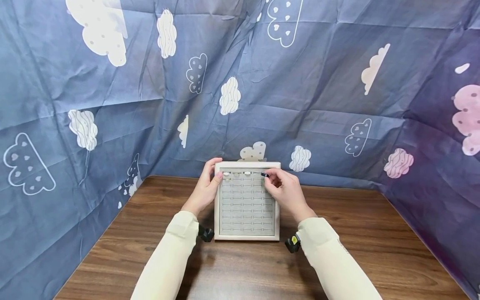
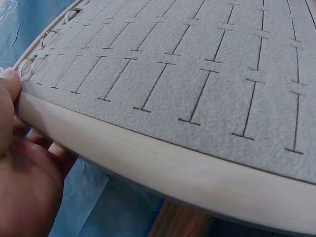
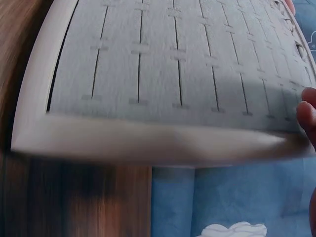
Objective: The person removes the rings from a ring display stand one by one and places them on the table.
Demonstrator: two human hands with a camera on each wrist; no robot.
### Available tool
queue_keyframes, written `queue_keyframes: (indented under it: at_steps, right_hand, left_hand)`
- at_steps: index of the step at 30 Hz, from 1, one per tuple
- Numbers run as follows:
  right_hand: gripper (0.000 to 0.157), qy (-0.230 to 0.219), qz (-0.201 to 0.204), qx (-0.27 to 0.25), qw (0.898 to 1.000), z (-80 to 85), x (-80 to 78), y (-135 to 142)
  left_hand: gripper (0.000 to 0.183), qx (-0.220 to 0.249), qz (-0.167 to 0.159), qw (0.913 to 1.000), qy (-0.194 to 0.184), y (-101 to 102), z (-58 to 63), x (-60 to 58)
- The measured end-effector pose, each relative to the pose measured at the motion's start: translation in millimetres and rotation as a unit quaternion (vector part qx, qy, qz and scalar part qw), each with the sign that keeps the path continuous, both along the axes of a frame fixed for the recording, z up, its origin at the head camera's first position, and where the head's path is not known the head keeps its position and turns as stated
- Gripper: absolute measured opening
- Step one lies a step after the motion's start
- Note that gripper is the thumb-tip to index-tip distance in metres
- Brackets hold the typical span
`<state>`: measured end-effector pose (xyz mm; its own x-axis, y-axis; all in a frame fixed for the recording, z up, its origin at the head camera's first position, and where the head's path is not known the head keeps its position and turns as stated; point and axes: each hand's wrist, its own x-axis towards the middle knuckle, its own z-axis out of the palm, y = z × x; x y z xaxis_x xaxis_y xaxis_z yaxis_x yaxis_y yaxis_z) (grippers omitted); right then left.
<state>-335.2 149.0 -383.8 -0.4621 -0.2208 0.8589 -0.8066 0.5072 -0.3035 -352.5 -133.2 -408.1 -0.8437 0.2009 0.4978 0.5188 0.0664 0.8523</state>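
Observation:
A ring display tray (image 1: 246,238) with a cream frame and grey slotted padding stands tilted up on the table in the head view. My left hand (image 1: 206,187) grips its upper left edge, with the thumb at the front of the frame and the fingers behind, as the left wrist view also shows. Near the top right slots, my right hand (image 1: 288,190) pinches a small dark ring (image 1: 264,174) between thumb and fingertips. Several rings sit in the top left slots, among them a white-topped ring (image 1: 247,173) and a thin gold ring (image 1: 236,173).
The tray stands on a brown wooden table (image 1: 131,250). Behind it hangs a blue cloth (image 1: 270,96) with cloud prints, close to the table's back edge. A black wrist camera (image 1: 206,233) sits beside the tray's lower left corner, another (image 1: 293,243) near its lower right.

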Motion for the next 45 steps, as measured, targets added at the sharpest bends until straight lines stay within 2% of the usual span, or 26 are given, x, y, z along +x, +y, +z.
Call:
queue_keyframes:
  at_steps: [5, 16, 23, 34, 41, 45]
  right_hand:
    - [0.016, 0.021, -0.003, 0.008, 1.0, 0.6, 5.5, 16.9]
    - [0.019, 0.007, -0.028, 0.007, 1.0, -0.8, 12.5, 57.7]
    - [0.017, -0.023, -0.057, 0.008, 0.998, -4.1, 16.3, 79.1]
    - [0.014, -0.054, -0.121, 0.028, 0.991, -27.8, 16.4, 117.9]
    - [0.013, -0.093, -0.164, 0.074, 0.979, -46.9, 16.4, 142.5]
    - [0.011, -0.126, -0.176, 0.097, 0.971, -52.8, 17.0, 152.6]
  left_hand:
    - [0.047, -0.001, -0.005, 1.0, -0.002, -1.4, 2.6, 1.1]
    - [0.045, -0.011, 0.004, 0.9999, 0.002, -3.3, 3.4, 1.5]
    - [0.046, -0.009, 0.01, 0.9999, 0.001, -3.9, 1.4, 3.1]
    - [0.046, -0.015, 0.014, 0.9998, -0.002, -2.8, 0.5, 3.4]
    - [0.046, -0.006, 0.006, 1.0, -0.001, 0.4, 1.6, 2.7]
    - [0.046, 0.001, 0.0, 1.0, 0.001, 0.9, 1.9, 3.4]
